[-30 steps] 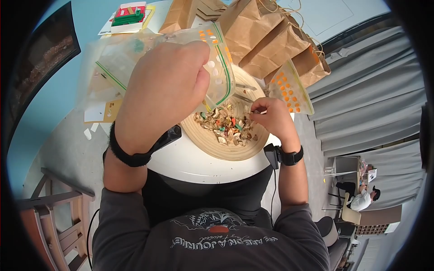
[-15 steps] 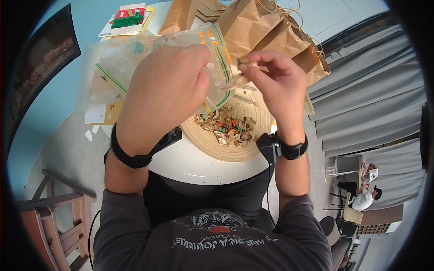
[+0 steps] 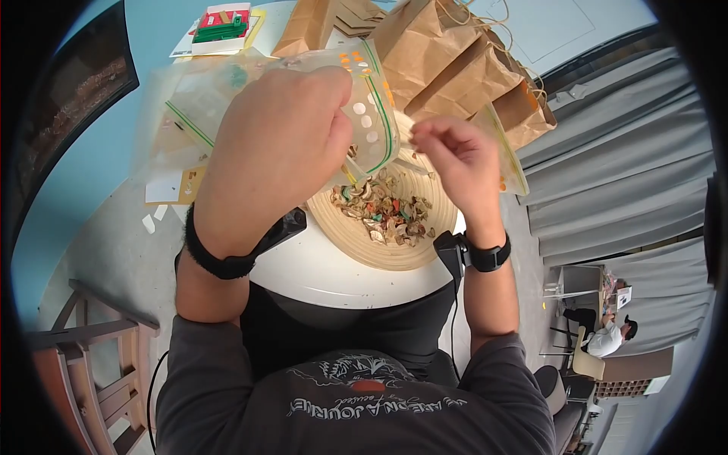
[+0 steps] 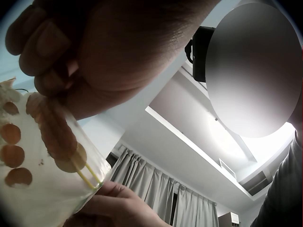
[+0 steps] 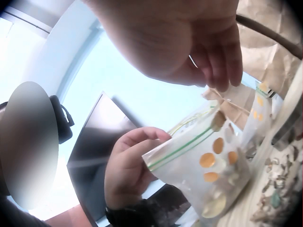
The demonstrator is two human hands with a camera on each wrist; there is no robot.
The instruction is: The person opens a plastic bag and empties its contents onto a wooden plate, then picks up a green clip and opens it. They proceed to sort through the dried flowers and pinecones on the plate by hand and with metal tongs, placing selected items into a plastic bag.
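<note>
My left hand [image 3: 284,152] grips the rim of a clear zip bag [image 3: 368,114] printed with orange and white dots. In the right wrist view, my left thumb and fingers hold this bag [image 5: 208,189] by its green-striped mouth, with pale pieces inside. My right hand [image 3: 462,159] is raised just right of the bag, fingers bent loosely toward the thumb. Nothing shows between its fingers in the right wrist view, where a brown dried petal [image 5: 218,121] appears at the bag's mouth below them. Dried petals [image 3: 390,216] in brown, red and green lie on the round wooden plate [image 3: 334,231].
Metal tongs [image 5: 286,127] rest on the plate. Another dotted zip bag [image 3: 506,155] stands at the right. Brown paper bags [image 3: 425,53] line the back of the white table [image 3: 303,280]. More clear bags [image 3: 178,106] lie left, near a red and green box [image 3: 221,26].
My right hand rose from the plate with dried petals, reached the bag's mouth, then shifted slightly right and lower; the petals are gone from its fingers. The left hand kept its hold.
</note>
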